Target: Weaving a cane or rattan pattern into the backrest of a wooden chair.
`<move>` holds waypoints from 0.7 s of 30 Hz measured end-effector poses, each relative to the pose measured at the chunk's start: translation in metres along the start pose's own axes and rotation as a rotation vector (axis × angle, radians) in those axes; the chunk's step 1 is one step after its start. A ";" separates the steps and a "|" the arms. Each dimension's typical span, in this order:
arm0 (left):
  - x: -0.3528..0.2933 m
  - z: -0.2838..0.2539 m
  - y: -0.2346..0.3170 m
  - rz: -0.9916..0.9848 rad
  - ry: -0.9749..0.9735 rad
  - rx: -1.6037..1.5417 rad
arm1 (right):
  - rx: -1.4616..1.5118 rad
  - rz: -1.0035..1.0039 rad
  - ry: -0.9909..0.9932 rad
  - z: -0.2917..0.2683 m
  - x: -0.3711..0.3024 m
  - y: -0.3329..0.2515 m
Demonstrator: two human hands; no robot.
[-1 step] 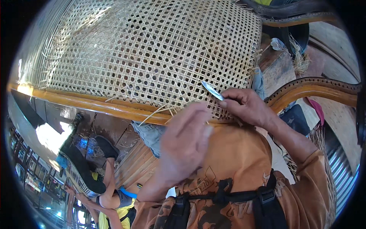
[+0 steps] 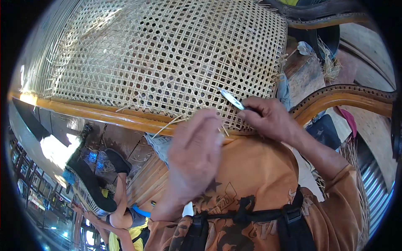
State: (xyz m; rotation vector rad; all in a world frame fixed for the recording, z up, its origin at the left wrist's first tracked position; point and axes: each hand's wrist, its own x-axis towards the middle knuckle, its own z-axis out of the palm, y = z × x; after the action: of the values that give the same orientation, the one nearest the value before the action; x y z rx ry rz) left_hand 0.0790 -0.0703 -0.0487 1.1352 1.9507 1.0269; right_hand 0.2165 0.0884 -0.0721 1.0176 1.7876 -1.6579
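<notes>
A knife (image 2: 231, 99) with a short, bright blade is gripped in my right hand (image 2: 268, 117), its tip angled up and left over woven cane. This cane panel (image 2: 176, 54) has an open lattice and is fixed along a varnished wooden rail (image 2: 104, 118) on its near side. My left hand (image 2: 194, 152) hovers in front of that rail, back toward me and smeared by motion, so its fingers cannot be read clearly. Loose cane ends (image 2: 169, 124) stick out over the rail just beside it.
A curved wooden piece (image 2: 347, 100) with a row of holes lies at the right, and a darker curved one (image 2: 326, 21) is farther back. Cane scraps (image 2: 331, 67) hang near it. At the lower left, a co-worker in yellow (image 2: 130, 236) sits by another slatted frame (image 2: 90, 196).
My left hand has shifted slightly left and away from my right hand, uncovering some of the panel's near edge. The knife has barely moved, a little to the left.
</notes>
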 end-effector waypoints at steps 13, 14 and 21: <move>0.058 0.015 -0.019 0.011 -0.123 0.562 | 0.575 0.070 0.010 -0.034 0.000 -0.017; 0.059 0.016 -0.020 0.017 -0.122 0.578 | 0.074 -0.043 0.192 -0.039 0.000 -0.011; 0.062 0.015 -0.016 0.026 -0.129 0.561 | -0.400 0.156 0.348 -0.077 -0.029 0.012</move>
State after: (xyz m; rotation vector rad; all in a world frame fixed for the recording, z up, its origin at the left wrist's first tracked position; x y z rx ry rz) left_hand 0.0592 -0.0151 -0.0787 1.4808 2.1838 0.4024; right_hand 0.2532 0.1584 -0.0458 1.2692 2.0860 -1.0160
